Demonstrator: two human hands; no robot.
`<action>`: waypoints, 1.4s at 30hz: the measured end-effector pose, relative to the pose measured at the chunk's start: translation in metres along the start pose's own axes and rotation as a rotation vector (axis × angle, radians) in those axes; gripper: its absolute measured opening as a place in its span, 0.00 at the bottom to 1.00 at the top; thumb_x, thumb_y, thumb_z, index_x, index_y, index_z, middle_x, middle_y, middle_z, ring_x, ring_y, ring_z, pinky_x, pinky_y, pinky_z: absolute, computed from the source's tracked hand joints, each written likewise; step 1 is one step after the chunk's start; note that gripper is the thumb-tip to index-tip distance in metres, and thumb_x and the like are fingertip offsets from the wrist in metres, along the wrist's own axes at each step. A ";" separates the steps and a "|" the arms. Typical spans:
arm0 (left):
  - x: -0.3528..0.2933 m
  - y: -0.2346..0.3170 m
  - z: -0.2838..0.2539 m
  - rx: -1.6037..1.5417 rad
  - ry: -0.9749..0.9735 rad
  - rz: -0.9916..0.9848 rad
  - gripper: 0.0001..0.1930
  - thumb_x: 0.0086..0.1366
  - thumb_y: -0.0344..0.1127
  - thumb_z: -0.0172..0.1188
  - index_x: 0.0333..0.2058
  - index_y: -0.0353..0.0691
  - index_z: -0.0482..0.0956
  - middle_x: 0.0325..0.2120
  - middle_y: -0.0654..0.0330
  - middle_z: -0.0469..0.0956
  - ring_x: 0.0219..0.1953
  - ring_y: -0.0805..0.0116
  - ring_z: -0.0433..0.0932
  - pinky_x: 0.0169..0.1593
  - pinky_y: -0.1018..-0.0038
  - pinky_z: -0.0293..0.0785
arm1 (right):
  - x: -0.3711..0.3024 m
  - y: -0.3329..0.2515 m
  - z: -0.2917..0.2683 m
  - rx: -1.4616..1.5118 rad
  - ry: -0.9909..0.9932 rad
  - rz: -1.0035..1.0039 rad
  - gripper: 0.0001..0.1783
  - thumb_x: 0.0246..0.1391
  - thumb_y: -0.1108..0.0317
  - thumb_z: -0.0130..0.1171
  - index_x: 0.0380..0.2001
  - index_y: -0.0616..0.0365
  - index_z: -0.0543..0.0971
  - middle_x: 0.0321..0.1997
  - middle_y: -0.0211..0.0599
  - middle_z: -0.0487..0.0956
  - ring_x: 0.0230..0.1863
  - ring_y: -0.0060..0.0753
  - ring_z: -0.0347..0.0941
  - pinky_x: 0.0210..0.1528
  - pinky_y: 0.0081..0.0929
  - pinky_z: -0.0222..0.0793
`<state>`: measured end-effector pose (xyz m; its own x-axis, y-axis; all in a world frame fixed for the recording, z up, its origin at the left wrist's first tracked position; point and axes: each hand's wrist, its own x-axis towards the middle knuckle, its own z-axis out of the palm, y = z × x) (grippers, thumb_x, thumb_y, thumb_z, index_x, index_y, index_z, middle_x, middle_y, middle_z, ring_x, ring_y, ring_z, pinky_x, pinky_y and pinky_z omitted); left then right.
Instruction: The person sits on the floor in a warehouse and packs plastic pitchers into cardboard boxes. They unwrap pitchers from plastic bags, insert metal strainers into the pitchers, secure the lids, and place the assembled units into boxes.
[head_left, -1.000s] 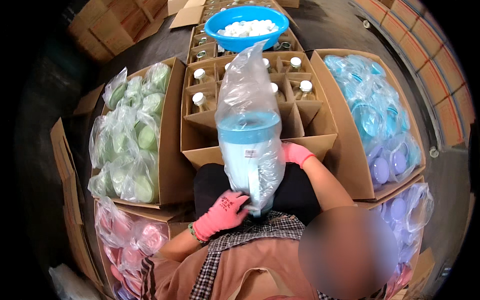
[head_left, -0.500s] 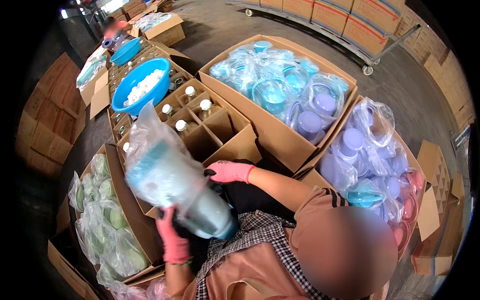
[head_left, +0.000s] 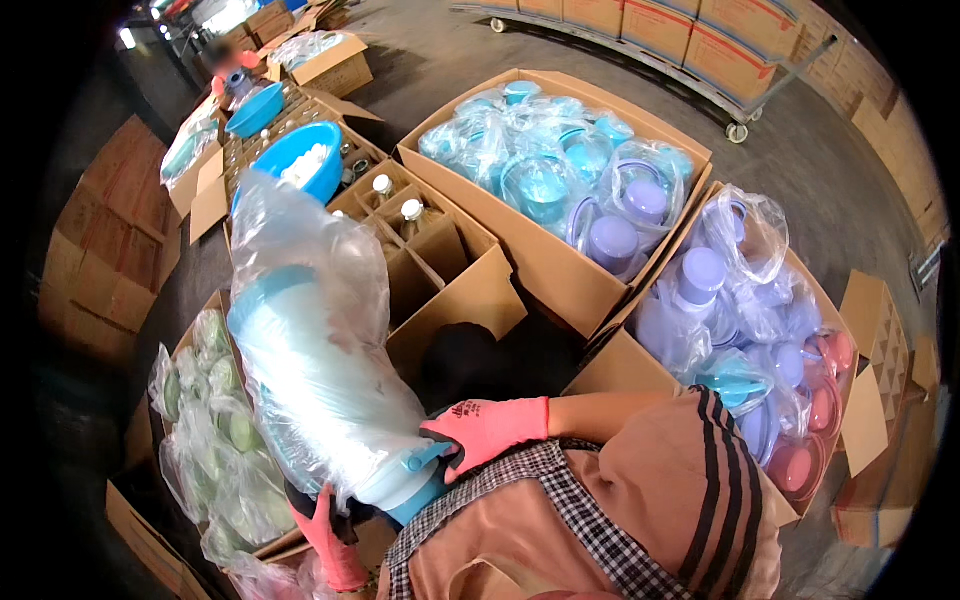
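Since the earlier frame your left hand (head_left: 332, 548) has slid lower, the clear bag (head_left: 325, 235) has come further down the light-blue jug (head_left: 325, 375), and your right hand (head_left: 490, 428) has dropped to the jug's lower end.

At far left, bagged green pieces (head_left: 240, 430) lie just beside the jug. Your left thumb and fingers are by the bag's lower edge; whether they pinch it, I cannot tell — film and dark glove palm hide it. The jug is tilted, its lower end close to your checked apron (head_left: 460, 497). It looks like plastic: probably light, fairly stiff, unlikely to shatter, though bulky — and the soft film may slip over it. The bare lower end or its blue tab (head_left: 428, 457) should give a surer hold than film alone. Your right thumb and fingers look closed on that tab. Farther right are bagged blue pieces (head_left: 545, 185) and lilac pieces (head_left: 703, 275).
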<state>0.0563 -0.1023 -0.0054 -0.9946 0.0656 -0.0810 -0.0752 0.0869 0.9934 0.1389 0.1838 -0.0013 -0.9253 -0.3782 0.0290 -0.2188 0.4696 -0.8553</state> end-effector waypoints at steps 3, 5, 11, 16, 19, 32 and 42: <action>-0.003 -0.010 -0.002 0.341 0.046 0.287 0.23 0.53 0.28 0.53 0.48 0.30 0.61 0.40 0.56 0.68 0.41 0.66 0.66 0.48 0.76 0.61 | 0.006 -0.006 0.009 -0.016 -0.019 0.051 0.24 0.40 0.57 0.57 0.35 0.67 0.70 0.27 0.51 0.73 0.32 0.48 0.70 0.34 0.33 0.65; 0.011 -0.044 -0.027 -0.114 0.051 -0.037 0.20 0.54 0.30 0.53 0.46 0.29 0.64 0.39 0.56 0.68 0.40 0.68 0.66 0.45 0.76 0.62 | 0.019 -0.023 0.010 -0.036 0.031 0.013 0.22 0.40 0.59 0.55 0.35 0.68 0.70 0.27 0.52 0.73 0.32 0.48 0.71 0.35 0.33 0.66; -0.048 -0.053 -0.021 0.631 -0.159 0.201 0.14 0.54 0.33 0.56 0.38 0.32 0.70 0.30 0.55 0.72 0.31 0.65 0.68 0.38 0.76 0.64 | 0.040 -0.022 -0.014 1.007 -0.102 0.334 0.08 0.45 0.68 0.52 0.23 0.63 0.71 0.23 0.40 0.73 0.24 0.25 0.72 0.27 0.19 0.68; -0.071 0.004 -0.015 0.160 -0.100 0.249 0.09 0.51 0.30 0.54 0.29 0.30 0.72 0.42 0.51 0.65 0.43 0.60 0.65 0.47 0.70 0.59 | 0.046 -0.027 0.005 1.252 0.218 0.267 0.08 0.47 0.68 0.48 0.21 0.61 0.70 0.21 0.37 0.71 0.22 0.23 0.67 0.28 0.20 0.65; -0.069 0.051 0.004 0.357 -0.210 0.257 0.09 0.51 0.30 0.52 0.28 0.29 0.71 0.43 0.46 0.64 0.45 0.54 0.64 0.50 0.67 0.57 | 0.074 -0.047 0.023 1.440 0.262 0.296 0.08 0.48 0.68 0.45 0.20 0.61 0.68 0.21 0.36 0.70 0.22 0.25 0.66 0.27 0.20 0.62; -0.052 0.016 0.015 0.134 0.390 0.159 0.26 0.46 0.25 0.61 0.45 0.35 0.62 0.41 0.52 0.65 0.41 0.65 0.64 0.47 0.69 0.62 | 0.122 -0.083 0.065 1.869 0.218 0.081 0.08 0.47 0.65 0.52 0.23 0.58 0.70 0.21 0.36 0.72 0.21 0.29 0.69 0.22 0.25 0.66; 0.063 0.055 -0.054 0.602 0.086 0.460 0.19 0.45 0.30 0.59 0.38 0.31 0.70 0.36 0.48 0.70 0.36 0.60 0.69 0.41 0.68 0.67 | -0.019 0.013 0.023 0.621 0.704 0.400 0.12 0.46 0.64 0.53 0.32 0.61 0.71 0.31 0.33 0.74 0.35 0.24 0.68 0.39 0.22 0.64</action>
<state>-0.0147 -0.1472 0.0488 -0.9200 0.1508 0.3618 0.3763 0.5982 0.7075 0.1611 0.1783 -0.0249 -0.9112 0.3651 -0.1910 0.1601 -0.1136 -0.9805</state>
